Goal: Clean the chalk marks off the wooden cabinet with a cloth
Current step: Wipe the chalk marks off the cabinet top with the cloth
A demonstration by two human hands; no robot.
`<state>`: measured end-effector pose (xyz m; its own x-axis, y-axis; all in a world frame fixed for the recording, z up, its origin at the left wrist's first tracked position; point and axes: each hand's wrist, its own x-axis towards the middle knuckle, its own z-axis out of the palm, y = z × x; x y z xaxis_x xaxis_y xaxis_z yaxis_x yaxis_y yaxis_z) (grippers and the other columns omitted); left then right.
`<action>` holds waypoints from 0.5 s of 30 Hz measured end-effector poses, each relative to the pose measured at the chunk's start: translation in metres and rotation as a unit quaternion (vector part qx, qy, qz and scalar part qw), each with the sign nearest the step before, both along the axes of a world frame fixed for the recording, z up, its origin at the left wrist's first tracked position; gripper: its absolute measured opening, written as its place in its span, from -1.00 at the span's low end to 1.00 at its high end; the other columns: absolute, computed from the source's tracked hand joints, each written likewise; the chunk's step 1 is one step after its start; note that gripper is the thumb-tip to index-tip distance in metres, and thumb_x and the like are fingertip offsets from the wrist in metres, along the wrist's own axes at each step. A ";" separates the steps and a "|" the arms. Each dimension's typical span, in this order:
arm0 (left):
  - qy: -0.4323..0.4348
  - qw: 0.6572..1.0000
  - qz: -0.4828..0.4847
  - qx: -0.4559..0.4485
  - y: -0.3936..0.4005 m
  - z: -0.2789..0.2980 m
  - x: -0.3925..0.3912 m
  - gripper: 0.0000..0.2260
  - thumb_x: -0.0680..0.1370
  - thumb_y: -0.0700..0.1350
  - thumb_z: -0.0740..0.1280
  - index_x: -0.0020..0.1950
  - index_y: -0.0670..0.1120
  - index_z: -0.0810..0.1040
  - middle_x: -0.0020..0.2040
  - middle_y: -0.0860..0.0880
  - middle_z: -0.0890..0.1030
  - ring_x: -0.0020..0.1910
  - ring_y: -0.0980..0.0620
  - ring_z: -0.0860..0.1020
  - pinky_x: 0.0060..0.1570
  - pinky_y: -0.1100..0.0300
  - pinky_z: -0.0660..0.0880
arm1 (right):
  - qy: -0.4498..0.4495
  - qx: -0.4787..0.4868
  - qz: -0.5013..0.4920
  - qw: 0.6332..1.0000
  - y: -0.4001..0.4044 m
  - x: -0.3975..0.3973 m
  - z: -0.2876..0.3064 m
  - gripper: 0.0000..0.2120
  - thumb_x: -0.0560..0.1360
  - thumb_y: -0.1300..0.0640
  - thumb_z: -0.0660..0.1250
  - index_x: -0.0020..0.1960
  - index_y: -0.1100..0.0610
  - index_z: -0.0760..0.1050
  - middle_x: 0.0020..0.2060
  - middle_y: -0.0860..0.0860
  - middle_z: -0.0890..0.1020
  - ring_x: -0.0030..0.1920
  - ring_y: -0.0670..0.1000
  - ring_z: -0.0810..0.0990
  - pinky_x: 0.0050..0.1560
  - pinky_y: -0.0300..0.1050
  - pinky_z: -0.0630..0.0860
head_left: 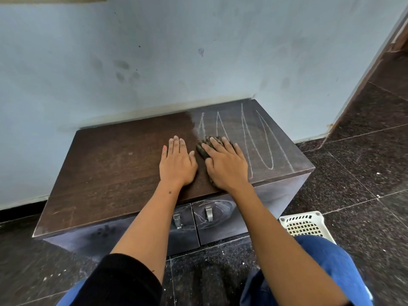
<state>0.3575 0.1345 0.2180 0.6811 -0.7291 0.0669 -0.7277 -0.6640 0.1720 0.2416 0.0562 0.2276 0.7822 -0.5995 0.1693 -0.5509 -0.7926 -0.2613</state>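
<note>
Head view showed me the small, dark, crumpled cloth [206,145] pinned flat under my right hand [227,164], fingers spread, beside white chalk zigzags [254,142] on the dark wooden cabinet [110,173]; soft and light, I judged palm pressure the best grip.

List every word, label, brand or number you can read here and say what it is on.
None readable.
The chalk marks on the cabinet top are zigzag scribbles, not letters.
Fainter chalk scrawls on the drawer fronts spell nothing either.
The basket, cloth and wall carry no print.
</note>
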 end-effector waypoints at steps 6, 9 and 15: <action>0.021 1.000 0.004 0.006 0.002 0.004 -0.002 -0.48 0.66 0.02 -0.08 0.55 -0.20 -0.03 0.57 -0.14 -0.05 0.55 -0.04 -0.09 0.50 0.06 -0.15 | 0.029 -0.012 0.003 1.000 -0.019 0.031 0.003 -0.57 0.65 -0.03 -0.10 0.49 -0.04 0.19 0.51 -0.04 0.17 0.53 0.04 -0.09 0.50 0.03 -0.22; 0.022 1.000 0.016 -0.001 0.001 0.003 -0.002 -0.46 0.66 0.03 -0.08 0.55 -0.24 -0.06 0.56 -0.17 -0.08 0.55 -0.07 -0.11 0.50 0.07 -0.15 | -0.036 -0.018 -0.013 0.999 0.007 0.001 -0.008 -0.60 0.64 0.04 -0.02 0.43 0.01 0.33 0.45 -0.01 0.31 0.51 0.01 0.13 0.50 -0.03 0.00; 0.022 1.000 0.022 -0.001 0.000 0.003 -0.002 -0.46 0.66 0.04 -0.08 0.55 -0.23 -0.04 0.57 -0.17 -0.05 0.55 -0.07 -0.09 0.50 0.07 -0.14 | -0.083 -0.021 -0.037 0.996 0.023 -0.017 -0.011 -0.65 0.60 0.07 0.09 0.32 0.00 0.47 0.36 0.00 0.45 0.40 0.02 0.36 0.37 -0.03 0.28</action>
<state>0.3557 0.1345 0.2206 0.7152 -0.6979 0.0374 -0.6891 -0.6954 0.2039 0.2246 0.0796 0.2162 0.6955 -0.6440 0.3188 -0.5600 -0.7638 -0.3210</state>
